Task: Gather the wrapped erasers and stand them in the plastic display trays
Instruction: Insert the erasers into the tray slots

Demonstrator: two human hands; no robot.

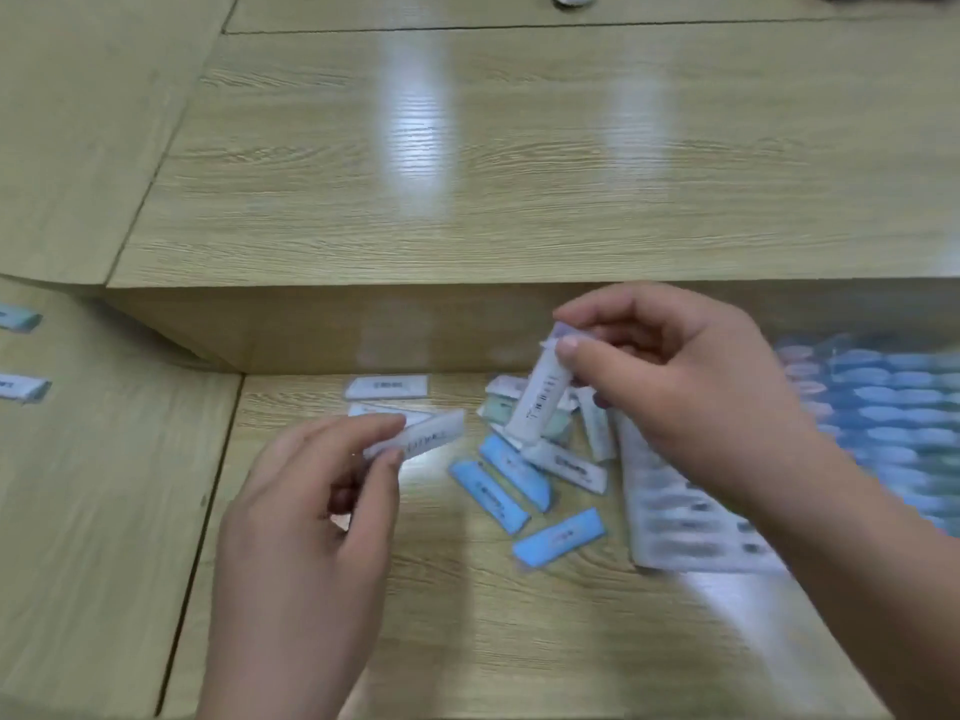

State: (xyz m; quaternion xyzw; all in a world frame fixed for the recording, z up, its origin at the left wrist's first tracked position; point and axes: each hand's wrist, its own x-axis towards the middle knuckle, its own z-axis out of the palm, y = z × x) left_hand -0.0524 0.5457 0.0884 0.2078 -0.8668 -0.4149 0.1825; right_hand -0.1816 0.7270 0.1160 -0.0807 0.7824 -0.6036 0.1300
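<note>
Head camera: the left hand (311,511) pinches a white eraser (423,438) by one end. The right hand (670,381) pinches a second eraser (537,402), tilted, above the loose pile (519,475) on the table (467,641). Both holds are small, so an eraser could slip and drop back. The display tray (883,407) is blurry and cut off at the right, so I cannot tell which slots are full.

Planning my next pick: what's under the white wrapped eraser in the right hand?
A heap of wrapped erasers: one pale green eraser, several white. The right hand and its white wrapped eraser hide the heap's middle.
</note>
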